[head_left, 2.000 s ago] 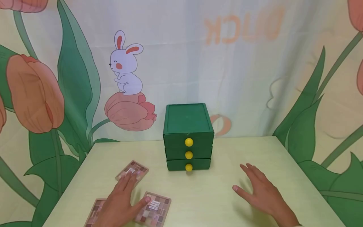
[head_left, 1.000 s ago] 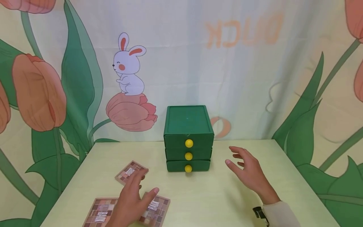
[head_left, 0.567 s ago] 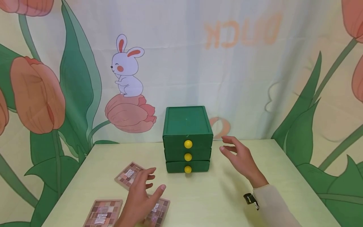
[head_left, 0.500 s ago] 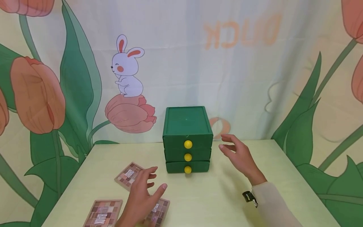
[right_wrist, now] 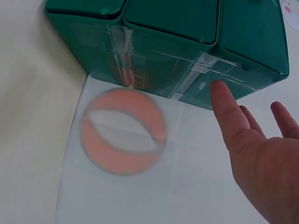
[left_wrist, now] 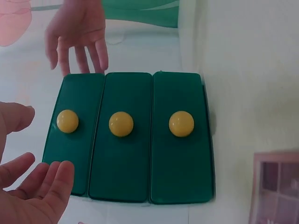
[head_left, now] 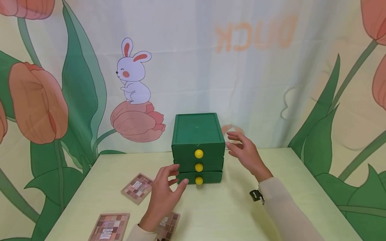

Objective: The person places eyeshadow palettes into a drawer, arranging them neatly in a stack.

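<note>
A green three-drawer box (head_left: pixel 198 129) stands near the back of the table, its drawers closed and each fronted by a round yellow knob (head_left: pixel 198 154). My left hand (head_left: pixel 165 192) hovers before the box's lower left front, fingers loosely bent and holding nothing. Beside the box's upper right side is my right hand (head_left: pixel 245 154), also holding nothing, its fingers loosely bent. In the right wrist view, clear tape (right_wrist: pixel 201 70) runs along the side of the box, with my right thumb close to it. Whether that thumb touches the box, I cannot tell.
Flat eyeshadow palettes with brown and pink squares lie at left: one farther back (head_left: pixel 138 188), one at the front (head_left: pixel 110 227), and a third (head_left: pixel 170 224) partly behind my left forearm. A printed curtain (head_left: pixel 193 67) hangs behind the pale table (head_left: pixel 217 214).
Both hands have moved from above the table towards the drawer box, the left forward and right from over the palettes, the right forward and left. The box and palettes stay put.
</note>
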Tool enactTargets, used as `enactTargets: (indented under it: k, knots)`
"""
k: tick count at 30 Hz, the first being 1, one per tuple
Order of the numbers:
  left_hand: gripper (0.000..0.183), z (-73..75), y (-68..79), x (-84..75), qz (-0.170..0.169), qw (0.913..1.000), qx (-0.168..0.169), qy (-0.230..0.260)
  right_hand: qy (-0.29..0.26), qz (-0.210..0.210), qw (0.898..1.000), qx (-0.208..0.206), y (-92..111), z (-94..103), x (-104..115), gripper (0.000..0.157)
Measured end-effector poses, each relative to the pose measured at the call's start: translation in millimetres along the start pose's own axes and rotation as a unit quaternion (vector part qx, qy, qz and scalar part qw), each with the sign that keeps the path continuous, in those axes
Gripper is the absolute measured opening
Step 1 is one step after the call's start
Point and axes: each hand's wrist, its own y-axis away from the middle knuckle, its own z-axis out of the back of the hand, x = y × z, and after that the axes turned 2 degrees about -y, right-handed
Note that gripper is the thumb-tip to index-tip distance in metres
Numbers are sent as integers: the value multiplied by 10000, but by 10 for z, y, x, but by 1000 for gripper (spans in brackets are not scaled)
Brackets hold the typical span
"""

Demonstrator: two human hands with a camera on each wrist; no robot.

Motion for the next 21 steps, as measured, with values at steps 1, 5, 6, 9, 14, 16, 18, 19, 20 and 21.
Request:
enactTargets:
  k: [1, 5, 6, 9, 14, 16, 18, 19, 20, 21]
  knots:
    - [55, -32, -27, -3, -41, 10000, -14, 74, -58, -13, 10000, 8, -23, 4, 7, 54]
    - [52, -162, -125, 5, -150, 9996, -70, 238, -232, -63, 9997, 65, -119, 10, 10, 54]
    - [51, -192, -145, 7, -154, 9995, -94, 248, -274, -73, 9996, 77, -139, 8, 8, 54]
    - [49, -277, -193, 16, -112, 9994, -196, 279, -396, -127, 9991, 71, -196, -4, -8, 52]
    - [45, -419, -265, 59, 71, 9985, -458, 303, -538, -247, 9982, 75, -275, -30, -71, 48]
    - [44, -475, -301, 78, 106, 9975, -593, 367, -552, -281, 9980, 91, -309, -37, -94, 49]
    - [42, -528, -341, 87, 92, 9964, -736, 409, -582, -300, 9978, 118, -332, -37, -99, 51]
    - [41, -552, -362, 85, 78, 9959, -797, 421, -584, -302, 9977, 136, -342, -34, -105, 51]
    - [40, -576, -383, 82, 38, 9953, -860, 437, -580, -308, 9977, 157, -351, -31, -109, 52]
    - [39, -599, -403, 74, 8, 9948, -921, 438, -590, -317, 9976, 180, -359, -29, -111, 52]
